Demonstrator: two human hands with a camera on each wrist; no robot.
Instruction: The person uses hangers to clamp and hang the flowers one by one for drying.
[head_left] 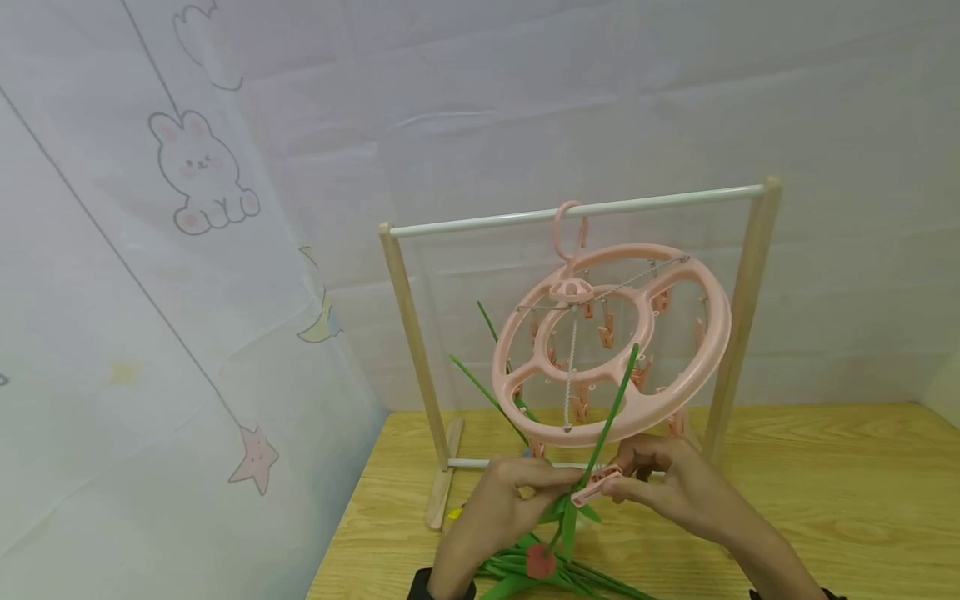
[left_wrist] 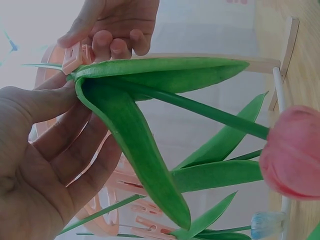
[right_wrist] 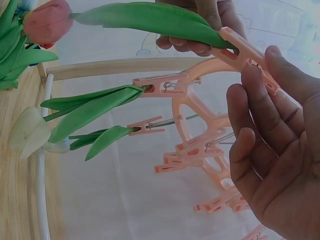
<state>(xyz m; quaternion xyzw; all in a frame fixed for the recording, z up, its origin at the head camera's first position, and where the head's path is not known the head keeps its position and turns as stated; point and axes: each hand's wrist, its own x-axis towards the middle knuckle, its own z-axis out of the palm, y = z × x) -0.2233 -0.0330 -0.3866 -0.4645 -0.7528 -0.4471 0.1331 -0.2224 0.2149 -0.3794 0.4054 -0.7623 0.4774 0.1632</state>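
A pink artificial tulip (left_wrist: 292, 152) hangs head down, its green stem (head_left: 617, 408) rising in front of the hanger. My left hand (head_left: 502, 504) pinches that stem where the leaves begin. My right hand (head_left: 678, 483) grips a pink clothespin (right_wrist: 240, 52) between thumb and fingers. In the right wrist view the clothespin's tip lies right at the leaf base, beside the left fingertips. Above both hands is the round pink clip hanger (head_left: 705, 375), tilted and hooked over a white rod (head_left: 675, 200).
White tulips (right_wrist: 30, 132) hang head down from other clips of the hanger. More clothespins (right_wrist: 187, 162) dangle from its rings. A wooden stand (head_left: 412, 333) holds the rod. Below the hands, a pile of green-stemmed tulips (head_left: 510, 575) lies on the wooden table (head_left: 847, 500).
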